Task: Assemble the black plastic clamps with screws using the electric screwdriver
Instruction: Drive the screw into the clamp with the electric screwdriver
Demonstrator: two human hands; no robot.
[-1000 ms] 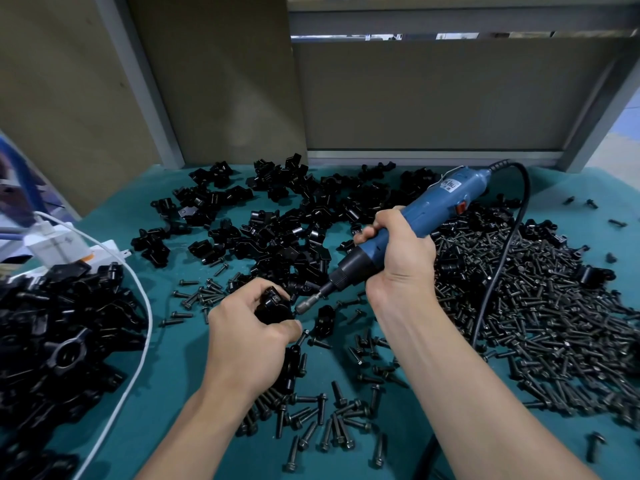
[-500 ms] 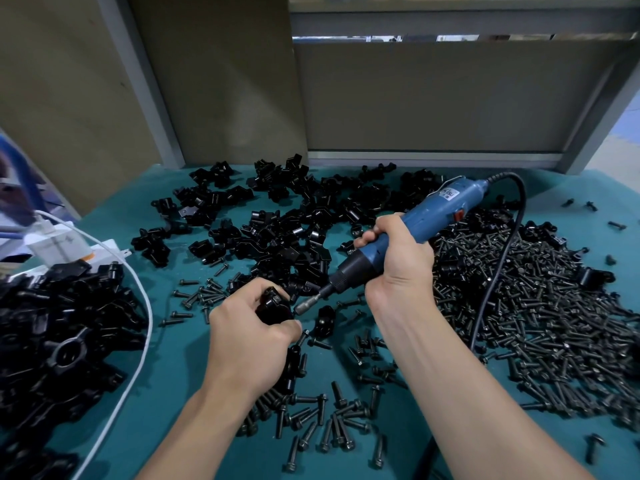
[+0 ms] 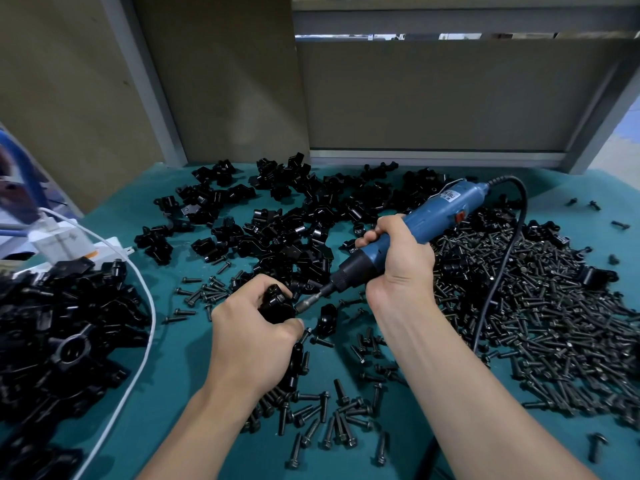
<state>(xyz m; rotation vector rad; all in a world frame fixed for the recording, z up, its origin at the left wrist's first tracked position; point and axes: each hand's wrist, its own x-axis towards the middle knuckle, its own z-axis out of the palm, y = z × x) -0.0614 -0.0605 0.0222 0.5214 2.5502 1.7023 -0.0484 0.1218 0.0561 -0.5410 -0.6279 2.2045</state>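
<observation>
My left hand (image 3: 251,336) grips a black plastic clamp (image 3: 275,304) just above the teal table. My right hand (image 3: 398,261) is wrapped round the blue electric screwdriver (image 3: 426,221), which slants down to the left. Its metal bit (image 3: 308,301) touches the right side of the held clamp. Whether a screw sits under the bit is hidden. A heap of loose black clamps (image 3: 294,220) lies behind the hands. A big pile of black screws (image 3: 540,306) spreads to the right, and more screws (image 3: 329,410) lie below my hands.
Assembled black clamps (image 3: 59,334) are heaped at the left edge. A white cable (image 3: 138,348) curves past them from a white charger (image 3: 59,242). The screwdriver's black cord (image 3: 498,271) runs over the screw pile. A single clamp (image 3: 327,317) lies right of my left hand. Brown panels stand behind the table.
The screwdriver's rear end has dropped lower and its cord has sunk with it. My left hand and the clamp have stayed in place.
</observation>
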